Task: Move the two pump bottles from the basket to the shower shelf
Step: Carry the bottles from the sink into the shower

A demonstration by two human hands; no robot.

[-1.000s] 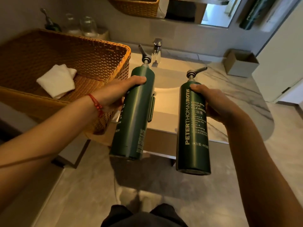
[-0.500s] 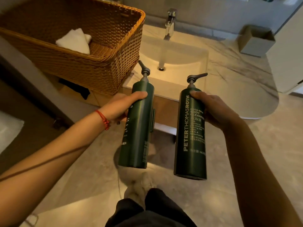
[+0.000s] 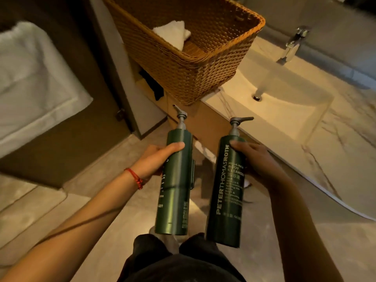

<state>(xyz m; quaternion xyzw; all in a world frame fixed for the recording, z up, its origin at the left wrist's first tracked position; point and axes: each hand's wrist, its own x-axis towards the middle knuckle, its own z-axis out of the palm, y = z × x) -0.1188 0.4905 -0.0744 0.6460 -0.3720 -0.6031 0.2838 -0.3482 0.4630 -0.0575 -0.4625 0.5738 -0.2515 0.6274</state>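
I hold two tall dark green pump bottles upright in front of me, above the floor. My left hand (image 3: 156, 161) grips the left pump bottle (image 3: 175, 192) near its top. My right hand (image 3: 256, 159) grips the right pump bottle (image 3: 223, 192), which bears pale lettering down its side. The woven basket (image 3: 203, 64) stands on the counter beyond the bottles, with only a folded white towel (image 3: 173, 33) visible inside. No shower shelf is in view.
A pale marble counter with a sunken sink (image 3: 284, 102) and a chrome tap (image 3: 293, 43) runs to the right. A dark door frame (image 3: 105, 78) and a white bath mat (image 3: 30, 82) lie to the left. My dark trousers (image 3: 179, 261) show at the bottom.
The view has swung left and down, away from the sink. The basket and counter have slid to the upper right, and both bottles stay gripped and have drawn closer to my body.
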